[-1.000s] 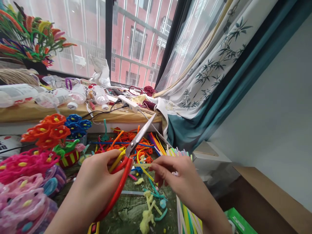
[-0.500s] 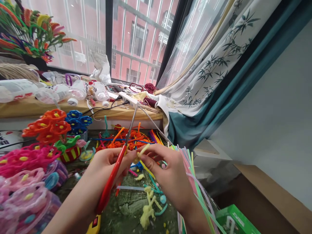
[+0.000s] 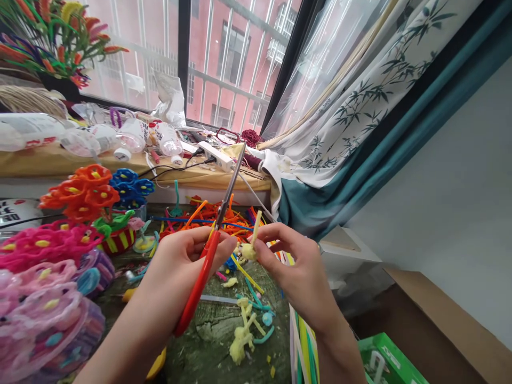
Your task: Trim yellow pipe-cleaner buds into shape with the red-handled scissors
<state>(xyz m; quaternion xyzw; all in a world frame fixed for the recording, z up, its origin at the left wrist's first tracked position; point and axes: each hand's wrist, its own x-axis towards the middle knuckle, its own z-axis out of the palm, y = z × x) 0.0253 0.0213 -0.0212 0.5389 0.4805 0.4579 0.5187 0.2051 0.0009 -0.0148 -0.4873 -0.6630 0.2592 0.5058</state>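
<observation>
left hand [image 3: 176,266] holding red scissors [image 3: 199,290], right hand [image 3: 296,264] pinching yellow piece [image 3: 249,252]; striped pot [image 3: 121,241] contains orange flowers [image 3: 82,190].

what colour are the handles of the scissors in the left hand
The scissor handles are red, best seen in the head view.

Red-handled scissors [image 3: 210,248], pale yellow chenille piece [image 3: 249,252], red-and-yellow striped pot [image 3: 120,240], bamboo-printed white curtain [image 3: 350,114]

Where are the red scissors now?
In the head view, the scissors are just left of centre, in the left hand, blades pointing up toward the window.
</observation>
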